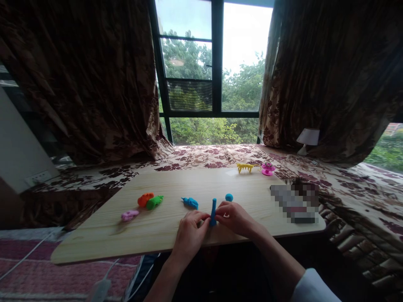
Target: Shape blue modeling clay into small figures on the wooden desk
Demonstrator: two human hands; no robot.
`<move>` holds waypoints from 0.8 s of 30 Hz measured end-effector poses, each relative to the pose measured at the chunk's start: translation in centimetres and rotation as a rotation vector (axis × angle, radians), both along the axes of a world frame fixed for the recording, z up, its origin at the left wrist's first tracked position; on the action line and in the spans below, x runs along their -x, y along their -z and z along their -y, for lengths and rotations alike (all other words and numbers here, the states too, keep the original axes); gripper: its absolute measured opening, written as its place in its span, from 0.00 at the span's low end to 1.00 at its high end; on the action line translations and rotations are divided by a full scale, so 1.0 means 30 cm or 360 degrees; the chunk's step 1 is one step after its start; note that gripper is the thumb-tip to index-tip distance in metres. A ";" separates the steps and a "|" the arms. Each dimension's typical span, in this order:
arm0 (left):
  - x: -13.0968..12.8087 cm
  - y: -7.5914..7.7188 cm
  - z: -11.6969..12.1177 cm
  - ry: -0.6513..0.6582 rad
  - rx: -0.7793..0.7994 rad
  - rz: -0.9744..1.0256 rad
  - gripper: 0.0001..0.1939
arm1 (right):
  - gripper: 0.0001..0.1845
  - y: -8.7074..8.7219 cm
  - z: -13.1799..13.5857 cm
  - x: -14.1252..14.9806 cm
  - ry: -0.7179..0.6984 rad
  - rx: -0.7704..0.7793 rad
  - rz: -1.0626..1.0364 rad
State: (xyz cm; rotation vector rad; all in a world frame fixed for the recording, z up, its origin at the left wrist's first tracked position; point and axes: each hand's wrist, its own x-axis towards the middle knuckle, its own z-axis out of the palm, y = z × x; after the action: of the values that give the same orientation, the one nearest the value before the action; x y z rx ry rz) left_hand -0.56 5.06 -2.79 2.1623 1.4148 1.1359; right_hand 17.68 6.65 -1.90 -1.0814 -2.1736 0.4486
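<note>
Blue clay stick [213, 210] is held upright between the closed fingers of the left hand [192, 230] and right hand [234, 216], over the pale wooden table [151, 235].

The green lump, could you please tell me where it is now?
In the head view, the green lump lies on the left of the table, just beside the orange lump.

No legible text, labels, brands, numbers or signs anywhere in the head view.
</note>
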 end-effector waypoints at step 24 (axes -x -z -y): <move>0.027 0.015 -0.015 -0.0009 0.0116 0.0030 0.11 | 0.09 -0.020 -0.005 0.000 -0.0026 0.0042 0.0084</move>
State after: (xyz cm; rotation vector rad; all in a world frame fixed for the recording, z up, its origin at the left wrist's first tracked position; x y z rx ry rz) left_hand -1.37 5.50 -3.24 2.0937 1.4321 1.0869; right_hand 17.67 6.82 -1.31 -1.1018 -2.2298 0.4627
